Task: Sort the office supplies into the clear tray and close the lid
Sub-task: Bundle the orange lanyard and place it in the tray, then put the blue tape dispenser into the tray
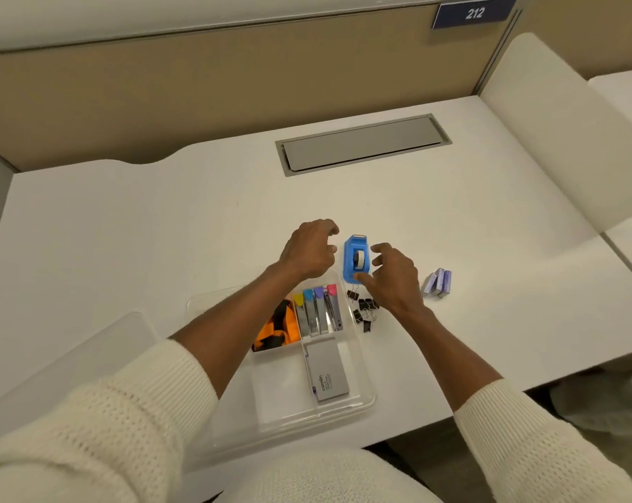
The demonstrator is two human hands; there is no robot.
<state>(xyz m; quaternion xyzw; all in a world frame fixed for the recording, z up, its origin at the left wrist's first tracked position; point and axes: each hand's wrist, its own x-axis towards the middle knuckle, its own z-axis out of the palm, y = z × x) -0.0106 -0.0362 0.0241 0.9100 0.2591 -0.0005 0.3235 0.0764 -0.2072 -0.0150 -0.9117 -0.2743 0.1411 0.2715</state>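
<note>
A blue tape dispenser [354, 259] stands on the white desk just beyond the clear tray [361, 401]. My left hand [309, 250] hovers to its left, fingers curled and apart, holding nothing. My right hand [394, 275] is spread open at its right side, thumb close to its near end. The tray holds an orange and black item [276, 326], several staplers with coloured tips [320, 310] and a grey box [327, 372]. Black binder clips [363, 308] lie loose beside the tray, partly under my right wrist. Small purple boxes [438, 283] stand further right.
A clear lid [100, 350] lies at the tray's left. A grey cable hatch [361, 143] is set into the desk at the back. Beige partition walls close off the back and right. The desk's front edge runs just below the tray.
</note>
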